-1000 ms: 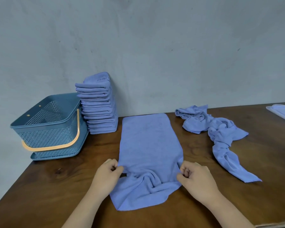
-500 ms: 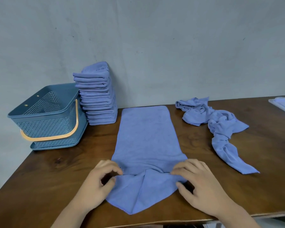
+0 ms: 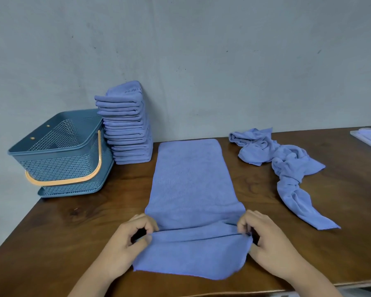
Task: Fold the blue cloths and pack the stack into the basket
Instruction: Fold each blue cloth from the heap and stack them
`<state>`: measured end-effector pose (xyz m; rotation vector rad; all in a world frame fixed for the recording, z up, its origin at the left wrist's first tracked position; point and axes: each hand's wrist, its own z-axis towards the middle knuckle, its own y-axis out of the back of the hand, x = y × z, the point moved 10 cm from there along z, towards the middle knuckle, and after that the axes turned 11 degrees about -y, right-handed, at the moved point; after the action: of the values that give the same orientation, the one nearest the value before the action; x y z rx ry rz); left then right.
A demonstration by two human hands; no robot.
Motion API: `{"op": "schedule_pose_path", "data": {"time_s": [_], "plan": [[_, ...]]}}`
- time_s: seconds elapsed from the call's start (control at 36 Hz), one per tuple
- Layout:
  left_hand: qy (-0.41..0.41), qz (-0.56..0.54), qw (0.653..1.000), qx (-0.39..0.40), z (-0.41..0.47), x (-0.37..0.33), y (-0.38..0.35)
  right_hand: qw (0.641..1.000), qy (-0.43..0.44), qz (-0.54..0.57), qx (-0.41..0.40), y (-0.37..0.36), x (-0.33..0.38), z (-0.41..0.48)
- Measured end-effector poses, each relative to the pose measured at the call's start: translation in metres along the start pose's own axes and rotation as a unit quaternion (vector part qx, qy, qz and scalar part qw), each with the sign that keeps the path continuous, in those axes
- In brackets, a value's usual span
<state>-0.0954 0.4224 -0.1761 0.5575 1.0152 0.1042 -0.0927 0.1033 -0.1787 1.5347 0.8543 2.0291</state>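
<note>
pinching blue cloth (image 3: 189, 179) edges, left hand (image 3: 124, 248) and right hand (image 3: 273, 247), basket (image 3: 60, 167) beside folded stack (image 3: 126, 129)

table (image 3: 90, 228) | basket (image 3: 60, 168) | folded stack (image 3: 126, 129) | flat cloth (image 3: 189, 179) | crumpled cloths (image 3: 287, 166)
</note>
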Motion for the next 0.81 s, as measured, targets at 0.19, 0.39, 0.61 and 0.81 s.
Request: {"op": "schedule_pose_path", "data": {"time_s": [0.19,0.39,0.61,0.81], "plan": [[0.045,-0.02,0.995,0.087,-0.017,-0.004,-0.004,0.997,0.047,-0.022,0.048,-0.01,0.009,-0.003],[0.013,0.12,0.982,0.145,-0.029,0.003,-0.005,0.996,-0.015,0.061,0.07,-0.007,0.004,0.001],[0.068,0.013,0.997,0.024,-0.022,-0.001,0.007,0.97,-0.107,0.21,0.061,0.0,-0.01,0.005],[0.076,-0.136,0.988,0.002,0.011,-0.005,0.004,0.954,-0.107,0.27,0.082,0.008,0.002,0.02]]}}
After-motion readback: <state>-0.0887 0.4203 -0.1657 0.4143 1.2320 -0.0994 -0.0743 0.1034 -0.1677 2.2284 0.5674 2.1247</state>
